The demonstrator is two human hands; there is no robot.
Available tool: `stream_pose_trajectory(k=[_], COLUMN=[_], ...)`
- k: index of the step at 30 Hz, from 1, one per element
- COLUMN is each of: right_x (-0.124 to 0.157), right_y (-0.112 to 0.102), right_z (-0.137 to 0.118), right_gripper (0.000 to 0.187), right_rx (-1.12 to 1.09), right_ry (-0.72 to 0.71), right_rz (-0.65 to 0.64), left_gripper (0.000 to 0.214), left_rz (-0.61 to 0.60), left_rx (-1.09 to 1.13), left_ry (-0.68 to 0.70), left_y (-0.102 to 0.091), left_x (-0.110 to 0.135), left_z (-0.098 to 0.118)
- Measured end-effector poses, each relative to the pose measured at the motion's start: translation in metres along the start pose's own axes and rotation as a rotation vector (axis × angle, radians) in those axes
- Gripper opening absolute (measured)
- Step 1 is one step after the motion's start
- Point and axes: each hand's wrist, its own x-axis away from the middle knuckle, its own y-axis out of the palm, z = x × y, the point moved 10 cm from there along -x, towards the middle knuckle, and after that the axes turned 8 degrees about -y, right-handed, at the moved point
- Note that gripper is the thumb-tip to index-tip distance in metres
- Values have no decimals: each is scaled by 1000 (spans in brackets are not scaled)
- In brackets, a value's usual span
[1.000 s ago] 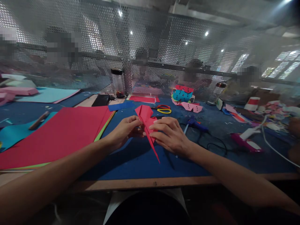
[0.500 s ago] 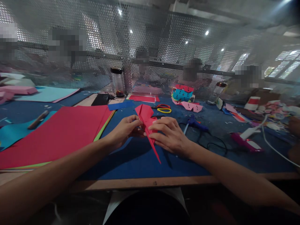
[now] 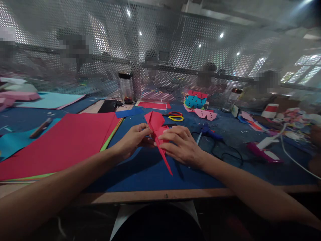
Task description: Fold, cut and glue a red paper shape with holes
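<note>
Between my two hands is a folded red paper piece, with a wide faceted top and a long thin point slanting down toward me. My left hand pinches its left edge between thumb and fingers. On the other side, my right hand has its fingers laid against the folds and closed on the paper; its thumb is hidden. Just beyond lie scissors with red and yellow handles. A blue glue gun rests to the right of my right hand.
Large red sheets are stacked at left, near a craft knife. Dotted paper shapes and a lidded jar stand toward the perforated metal screen. At right are a magenta-and-white tool, its cable and paper scraps.
My hands and the red paper piece have stayed almost exactly in place. Behind the screen, people have shifted slightly.
</note>
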Motion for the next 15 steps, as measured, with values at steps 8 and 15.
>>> stream_pose_trajectory(k=[8, 15], right_x=[-1, 0], right_y=[-2, 1], right_z=[-2, 0], right_gripper=[15, 17], right_rx=[12, 2], right_ry=[-24, 13], right_rz=[20, 8], left_gripper=[18, 18], left_rz=[-5, 3], left_rx=[-14, -37], left_ry=[11, 21], left_y=[2, 2], left_x=[1, 2], left_z=[0, 3])
